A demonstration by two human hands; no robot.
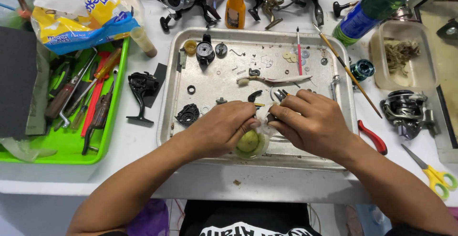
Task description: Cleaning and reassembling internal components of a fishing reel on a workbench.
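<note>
Both my hands meet over metal tray (pixel 177 69): left hand (pixel 220 130) pinches white wipe (pixel 261 116), right hand (pixel 312 121) clamps small dark part (pixel 271 117) against it.

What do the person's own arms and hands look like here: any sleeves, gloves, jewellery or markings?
Both forearms are bare, with no sleeves in view. The left hand and right hand wear no gloves, and no rings, watch, bracelet or markings show. At the bottom edge, a black garment with white print covers the torso.
</note>
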